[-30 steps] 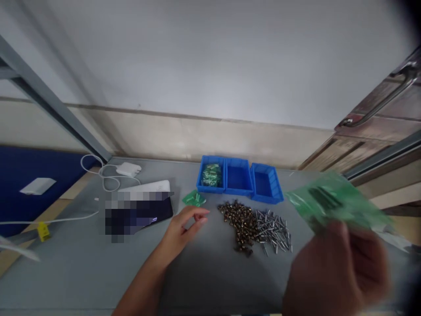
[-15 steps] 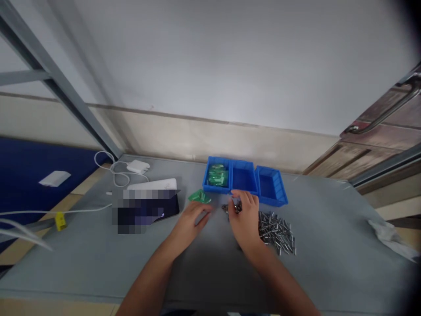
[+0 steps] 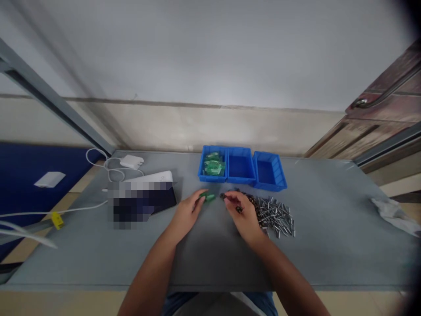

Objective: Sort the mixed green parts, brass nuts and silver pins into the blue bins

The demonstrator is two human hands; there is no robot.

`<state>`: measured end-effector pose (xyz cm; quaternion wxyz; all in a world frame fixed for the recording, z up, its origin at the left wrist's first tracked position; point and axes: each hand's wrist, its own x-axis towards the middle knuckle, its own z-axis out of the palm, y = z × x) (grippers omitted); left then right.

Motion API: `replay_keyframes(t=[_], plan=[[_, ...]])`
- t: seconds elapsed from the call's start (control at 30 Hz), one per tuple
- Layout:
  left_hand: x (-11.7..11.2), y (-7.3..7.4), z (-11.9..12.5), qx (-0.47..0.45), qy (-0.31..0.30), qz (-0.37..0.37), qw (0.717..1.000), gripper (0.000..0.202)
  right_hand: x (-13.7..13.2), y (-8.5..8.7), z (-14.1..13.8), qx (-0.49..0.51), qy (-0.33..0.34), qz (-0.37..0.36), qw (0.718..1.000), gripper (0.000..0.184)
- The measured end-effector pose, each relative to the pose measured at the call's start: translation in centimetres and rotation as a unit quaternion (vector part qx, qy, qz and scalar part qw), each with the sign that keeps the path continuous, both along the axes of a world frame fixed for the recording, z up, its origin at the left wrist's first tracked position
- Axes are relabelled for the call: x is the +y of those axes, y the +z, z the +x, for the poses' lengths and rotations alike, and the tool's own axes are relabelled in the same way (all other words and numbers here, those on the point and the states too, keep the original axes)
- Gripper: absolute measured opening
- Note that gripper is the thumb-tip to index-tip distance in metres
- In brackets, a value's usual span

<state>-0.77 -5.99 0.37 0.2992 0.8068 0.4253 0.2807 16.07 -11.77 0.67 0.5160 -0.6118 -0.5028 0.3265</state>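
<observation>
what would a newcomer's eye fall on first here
Probably the three bright blue bins at the back of the table, the left one holding green packets. Next, the silver pins in front of the right bin, with brown parts beside them, partly hidden by the right hand. Then the small green packet at the fingertips of the left hand, in front of the left bin.

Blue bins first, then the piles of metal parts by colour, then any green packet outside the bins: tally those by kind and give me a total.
Blue bins: 3
Brown metal pile, partly behind the right hand: 1
Silver metal pile: 1
Green packet at the left hand: 1
Total: 6
</observation>
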Motion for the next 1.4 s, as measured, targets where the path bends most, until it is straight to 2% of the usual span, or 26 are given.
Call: replay_keyframes(t=[0.07,0.13,0.27,0.33,0.4,0.47,0.6,0.67,0.8,0.87,0.93,1.0,1.1,1.2,1.3,1.4], plan=[[-0.8,1.2,0.3,-0.040,-0.031,-0.079,0.996,0.026,-0.1,0.2,0.0,0.045,0.035,-0.030,0.998,0.026],[-1.3,2.0,0.5,-0.091,-0.040,-0.143,0.985,0.026,-0.2,0.4,-0.1,0.070,0.071,-0.058,0.993,0.023],[-1.6,2.3,0.4,-0.158,-0.066,-0.235,0.957,0.034,-0.3,0.6,-0.2,0.159,0.106,-0.076,0.979,0.010],[-1.6,2.2,0.1,-0.162,-0.076,-0.199,0.964,0.035,-0.3,0.9,-0.1,0.212,0.100,-0.078,0.969,0.008],[-1.5,2.2,-0.2,-0.147,-0.081,-0.116,0.979,0.024,-0.3,1.2,0.0,0.242,0.096,-0.059,0.964,0.009],[-1.3,2.3,-0.4,-0.141,-0.097,-0.031,0.985,0.013,-0.4,1.4,0.0,0.244,0.095,-0.019,0.965,0.009],[-1.1,2.8,-0.5,-0.142,-0.122,0.072,0.980,0.017,-0.7,1.4,-0.3,0.219,0.074,0.023,0.973,0.006],[-1.2,3.0,-0.6,-0.133,-0.114,0.080,0.981,0.019,-0.7,1.2,-0.4,0.256,0.081,0.003,0.963,0.008],[-1.9,3.4,-0.6,-0.136,-0.075,0.071,0.985,0.027,-0.5,0.7,-0.7,0.361,0.105,-0.084,0.923,0.013],[-2.3,3.6,-0.6,-0.137,-0.066,0.069,0.986,0.030,-0.3,0.6,-0.8,0.392,0.112,-0.116,0.906,0.018],[-2.4,3.6,-0.6,-0.133,-0.060,0.059,0.988,0.029,-0.3,0.6,-0.9,0.399,0.113,-0.130,0.900,0.021],[-2.2,3.3,-0.5,-0.143,-0.044,0.021,0.988,0.028,-0.4,0.8,-0.9,0.378,0.094,-0.115,0.914,0.021],[-1.7,2.4,-0.1,-0.195,-0.009,-0.077,0.978,0.034,-0.8,1.4,-0.9,0.299,0.050,-0.060,0.951,0.023],[-1.2,1.6,0.3,-0.249,-0.024,-0.161,0.955,0.040,-1.5,2.2,-1.0,0.180,0.023,0.000,0.983,0.022],[-1.0,1.3,0.5,-0.284,-0.057,-0.217,0.932,0.040,-1.9,2.7,-1.0,0.064,0.035,0.049,0.996,0.024],[-1.2,1.6,0.5,-0.291,-0.069,-0.255,0.920,0.038,-1.8,2.4,-0.8,-0.018,0.073,0.077,0.994,0.034]])
